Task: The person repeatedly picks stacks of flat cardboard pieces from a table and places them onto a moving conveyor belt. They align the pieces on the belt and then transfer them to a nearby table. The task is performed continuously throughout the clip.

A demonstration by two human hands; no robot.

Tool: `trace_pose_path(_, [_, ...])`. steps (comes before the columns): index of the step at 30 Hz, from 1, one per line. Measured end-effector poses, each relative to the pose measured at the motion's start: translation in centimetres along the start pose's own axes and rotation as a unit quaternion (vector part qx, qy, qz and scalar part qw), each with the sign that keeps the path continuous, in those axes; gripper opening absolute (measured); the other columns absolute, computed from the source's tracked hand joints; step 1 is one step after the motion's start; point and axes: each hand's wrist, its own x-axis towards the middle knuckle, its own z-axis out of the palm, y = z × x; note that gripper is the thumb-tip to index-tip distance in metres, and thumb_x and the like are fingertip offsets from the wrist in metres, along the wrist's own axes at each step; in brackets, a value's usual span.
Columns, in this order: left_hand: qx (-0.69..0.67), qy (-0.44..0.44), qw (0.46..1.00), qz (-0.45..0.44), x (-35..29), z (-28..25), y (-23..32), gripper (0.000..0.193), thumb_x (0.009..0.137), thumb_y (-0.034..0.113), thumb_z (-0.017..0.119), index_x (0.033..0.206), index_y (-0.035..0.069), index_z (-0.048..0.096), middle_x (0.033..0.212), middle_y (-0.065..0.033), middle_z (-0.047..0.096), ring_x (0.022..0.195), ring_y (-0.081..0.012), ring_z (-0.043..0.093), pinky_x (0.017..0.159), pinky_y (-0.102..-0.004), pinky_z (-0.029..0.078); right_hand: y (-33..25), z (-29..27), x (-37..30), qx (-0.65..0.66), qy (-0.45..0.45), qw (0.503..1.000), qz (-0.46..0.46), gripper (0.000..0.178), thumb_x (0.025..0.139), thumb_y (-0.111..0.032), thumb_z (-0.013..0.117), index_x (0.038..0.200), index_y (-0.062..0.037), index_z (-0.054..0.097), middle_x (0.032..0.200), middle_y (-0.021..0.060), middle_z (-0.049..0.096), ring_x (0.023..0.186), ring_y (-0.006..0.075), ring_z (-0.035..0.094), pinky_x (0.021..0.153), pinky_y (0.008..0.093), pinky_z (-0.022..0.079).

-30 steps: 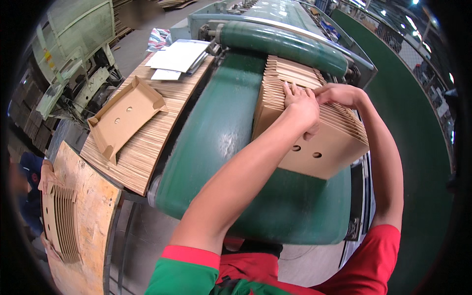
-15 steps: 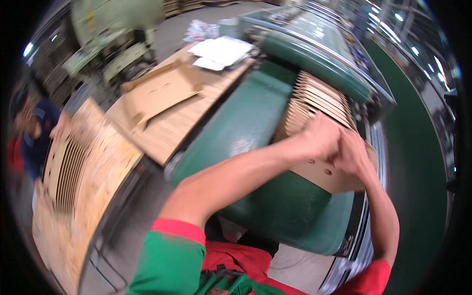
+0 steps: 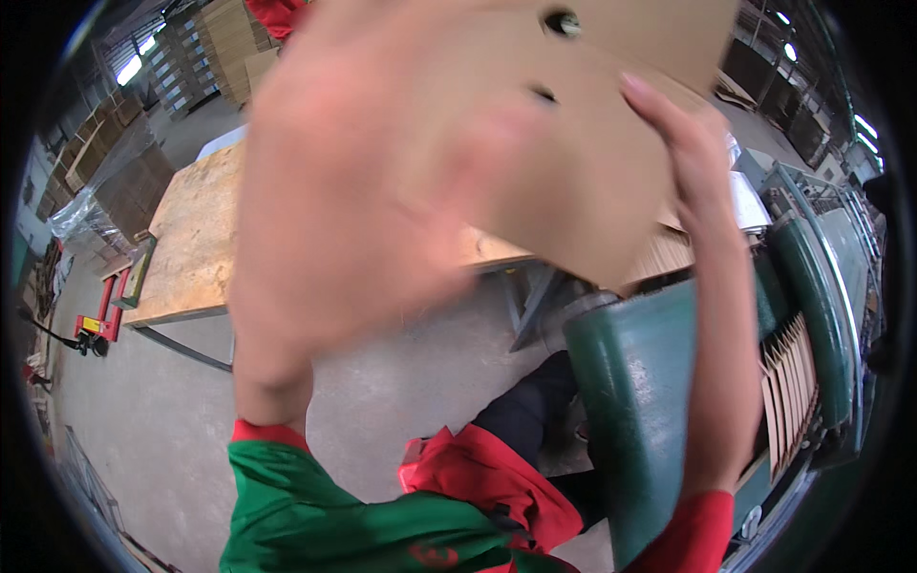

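Note:
Close in front of me is a brown cardboard sheet (image 3: 583, 181) with two dark holes showing, raised and tilted. My left hand (image 3: 353, 191), large and blurred, grips its left side with the thumb over the face. On the right edge is my right hand (image 3: 693, 134), its thumb lying on the front and its other fingers hidden behind. Whether more sheets lie behind this one is hidden. Several overlapping cardboard pieces (image 3: 788, 392) stay on the green conveyor belt (image 3: 640, 382) to the right, by the roller.
A wooden table (image 3: 186, 253) stands ahead to the left, partly hidden by my left arm. Beyond it are a red pallet jack (image 3: 100, 320), a plastic-wrapped stack (image 3: 119, 196) and tall cardboard piles (image 3: 224, 43). A green roller (image 3: 817, 315) spans the conveyor.
My view has swung left, away from the conveyor. Both hands have lifted cardboard off the belt and carried it up and left, close before me.

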Motion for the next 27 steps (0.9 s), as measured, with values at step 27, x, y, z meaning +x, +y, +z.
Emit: trace_pose_path(27, [-0.041,-0.513,0.761,-0.394,-9.0,17.4,-48.5,0.071,0.113,0.053,0.04,0.161,0.001,0.042,0.162,-0.0181,0.049,0.148,-0.0285,0.046,0.123,-0.0398,0.034,12.7,6.2,-16.9,0.058,0.025,0.996,0.07,0.044,0.095,-0.042,0.073,0.115,-0.003,0.076,0.101,0.0169,0.079,0.097,0.0289,0.077,0.086,0.0402,0.059])
